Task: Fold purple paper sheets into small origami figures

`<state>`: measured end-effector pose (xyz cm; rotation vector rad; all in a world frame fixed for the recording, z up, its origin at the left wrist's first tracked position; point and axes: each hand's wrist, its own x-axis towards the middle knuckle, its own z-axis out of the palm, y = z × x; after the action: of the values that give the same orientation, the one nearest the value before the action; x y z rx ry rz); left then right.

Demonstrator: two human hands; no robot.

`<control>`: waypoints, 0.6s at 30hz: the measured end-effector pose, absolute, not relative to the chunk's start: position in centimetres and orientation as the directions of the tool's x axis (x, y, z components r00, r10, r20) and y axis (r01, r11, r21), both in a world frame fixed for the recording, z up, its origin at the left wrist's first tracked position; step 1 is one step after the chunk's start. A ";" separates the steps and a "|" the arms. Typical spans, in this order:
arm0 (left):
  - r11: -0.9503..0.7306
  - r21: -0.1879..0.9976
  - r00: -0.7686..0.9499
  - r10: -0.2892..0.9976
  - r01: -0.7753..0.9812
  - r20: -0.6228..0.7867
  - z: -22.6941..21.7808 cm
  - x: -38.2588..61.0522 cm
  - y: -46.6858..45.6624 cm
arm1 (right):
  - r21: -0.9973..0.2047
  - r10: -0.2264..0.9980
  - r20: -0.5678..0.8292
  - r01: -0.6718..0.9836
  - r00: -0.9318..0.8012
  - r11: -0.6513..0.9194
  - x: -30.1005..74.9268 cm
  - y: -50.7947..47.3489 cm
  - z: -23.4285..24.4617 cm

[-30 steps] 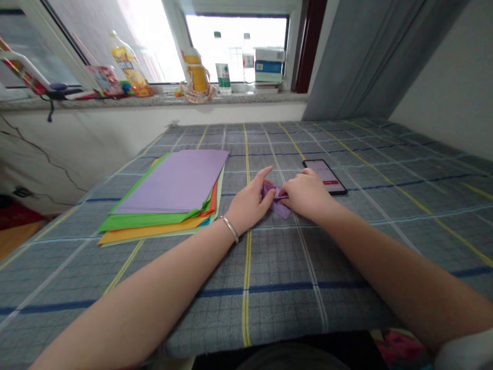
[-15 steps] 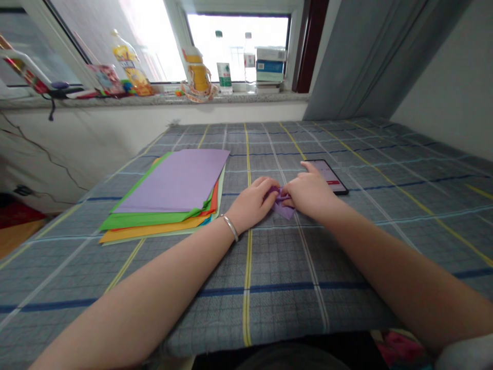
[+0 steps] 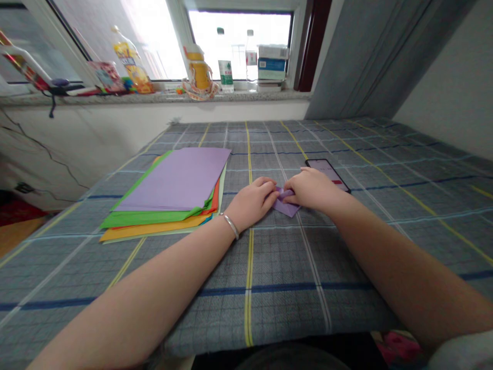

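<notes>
A small folded piece of purple paper (image 3: 287, 207) lies on the checked cloth between my two hands. My left hand (image 3: 254, 201), with a silver bangle at the wrist, grips its left side with thumb and fingers together. From the right, my right hand (image 3: 310, 189) pinches the paper's upper edge, its fingers curled. The fingers cover part of the paper, so its full folded shape is hidden. Just beyond my right hand lies a phone (image 3: 326, 169) with its screen lit.
Left of my hands lies a stack of coloured paper (image 3: 173, 180), purple on top, with green and orange sheets below. The checked tablecloth (image 3: 281, 267) spreads underneath. Bottles, a yellow flask (image 3: 199, 74) and boxes (image 3: 271, 68) line the windowsill at the back.
My right hand's raised index finger has come down beside the others, and the hand has shifted slightly right. More of the purple paper shows between my hands.
</notes>
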<state>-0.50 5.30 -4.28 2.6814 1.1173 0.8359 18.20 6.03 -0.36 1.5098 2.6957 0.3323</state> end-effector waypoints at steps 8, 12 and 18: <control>-0.659 0.350 0.517 0.745 0.665 0.421 -4.2 -1.5 6.2 | -0.209 0.888 0.147 0.864 -0.436 0.459 22.2 5.6 -1.0; -0.654 0.401 0.513 0.755 0.642 0.408 -4.2 -1.8 6.5 | -0.231 0.849 0.148 0.817 -0.507 0.529 23.3 6.0 -1.3; -0.474 0.645 0.371 0.878 0.599 0.301 -5.2 -2.1 7.8 | -0.143 0.812 0.194 0.803 -0.551 0.579 23.9 6.7 -1.5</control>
<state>-2.06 7.79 -5.21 2.2063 1.2794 0.8757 23.86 6.66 -1.50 1.5622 2.9989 -0.0643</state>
